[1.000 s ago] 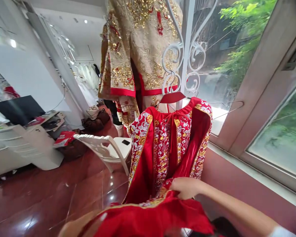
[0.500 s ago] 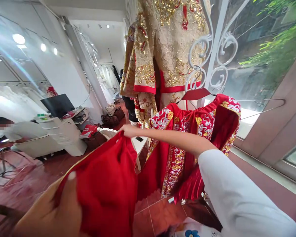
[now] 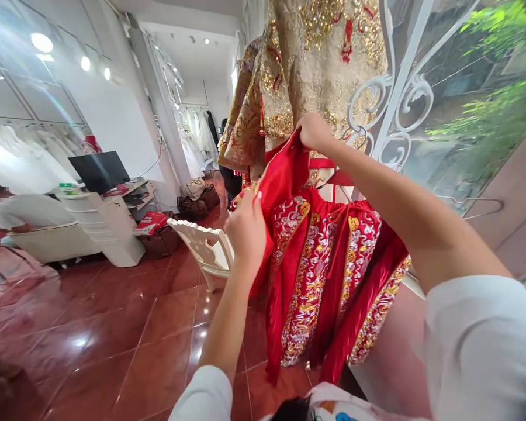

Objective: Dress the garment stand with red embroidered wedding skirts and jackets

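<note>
Both of my hands hold a red cloth [image 3: 284, 175] with a gold edge and embroidery on its outer side; whether it is a separate garment cannot be seen. My left hand [image 3: 248, 225] grips its lower left part, thumb on top. Higher up and to the right, my right hand [image 3: 314, 131] is closed on the upper corner. Behind and below hangs a red pleated skirt [image 3: 309, 280] with silver and gold embroidered bands and a tied drawstring waist. Its red hanger [image 3: 342, 177] is partly hidden by my right forearm.
A cream-and-gold embroidered jacket [image 3: 328, 76] hangs behind, beside a white scrolled metal rack [image 3: 390, 99]. To the left are a white chair [image 3: 201, 248], a white desk cabinet [image 3: 109, 234] with a monitor [image 3: 99, 173], and a seated person [image 3: 30, 213]. Windows line the right.
My hands have swung the red cloth up and forward, in front of the hanging garments. My left hand moved from the lower left towards the middle; my right hand rose. The view turned slightly left.
</note>
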Demonstrator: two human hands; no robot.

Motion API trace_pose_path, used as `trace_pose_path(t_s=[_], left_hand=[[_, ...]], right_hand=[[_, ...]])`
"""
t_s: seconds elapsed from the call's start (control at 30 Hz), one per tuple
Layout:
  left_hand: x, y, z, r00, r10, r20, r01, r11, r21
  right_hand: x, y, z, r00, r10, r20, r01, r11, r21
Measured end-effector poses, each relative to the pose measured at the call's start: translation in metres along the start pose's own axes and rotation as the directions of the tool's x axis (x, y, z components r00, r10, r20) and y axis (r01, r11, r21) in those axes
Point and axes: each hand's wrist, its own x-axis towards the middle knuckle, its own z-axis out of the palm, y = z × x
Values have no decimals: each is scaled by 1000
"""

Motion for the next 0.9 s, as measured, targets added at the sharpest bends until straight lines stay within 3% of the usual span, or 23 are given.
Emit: trace_pose_path(t_s=[0.07, 0.13, 0.27, 0.37, 0.4, 0.47, 0.53, 0.57, 0.6, 0.63, 0.7, 0.8, 0.83, 0.9], left_hand=[[-24, 16, 19, 992, 32, 120, -27, 999, -38], [-56, 27, 44, 959, 85, 272, -65, 995, -82], [-118, 27, 89, 901, 62, 429, -30, 996, -80], [-136, 20, 90, 854, 2, 520, 55, 994, -93], [-133, 18, 84, 861, 6, 509, 64, 991, -119], [-112, 20, 68, 926, 26, 375, 41, 985, -169], [-73, 25, 57, 987, 33, 158, -6, 985, -170], [-49, 29, 56, 994, 33, 107, -15, 986, -169], [-25, 33, 59, 990, 38, 136, -10, 980, -199], [-1, 37, 65, 970, 66, 233, 0, 962, -273], [40, 43, 82, 872, 206, 443, 43, 870, -491], [78, 49, 104, 713, 384, 587, 171, 716, -677], [85, 50, 108, 690, 391, 609, 204, 702, -682], [93, 50, 113, 751, 321, 577, 190, 732, -655]], right_hand=[[-14, 8, -11, 999, 47, -7, -47, 994, -100], [-31, 12, -15, 998, 23, 53, -12, 978, -207], [-55, 20, -10, 994, -53, 95, 84, 931, -356], [-60, 26, -5, 995, -92, 47, 103, 922, -373], [-60, 27, -4, 994, -102, 30, 106, 925, -364], [-59, 28, -5, 992, -119, 28, 122, 936, -330], [-58, 28, -8, 990, -128, 53, 138, 954, -267], [-58, 28, -10, 989, -133, 68, 145, 964, -224], [-57, 28, -13, 987, -139, 85, 153, 972, -176], [-56, 28, -15, 983, -150, 103, 163, 978, -129], [-55, 30, -21, 975, -175, 135, 184, 982, -53], [-54, 32, -27, 968, -189, 163, 192, 981, -4], [-54, 32, -29, 967, -184, 177, 187, 982, -5], [-54, 31, -31, 956, -174, 234, 185, 982, -25]])
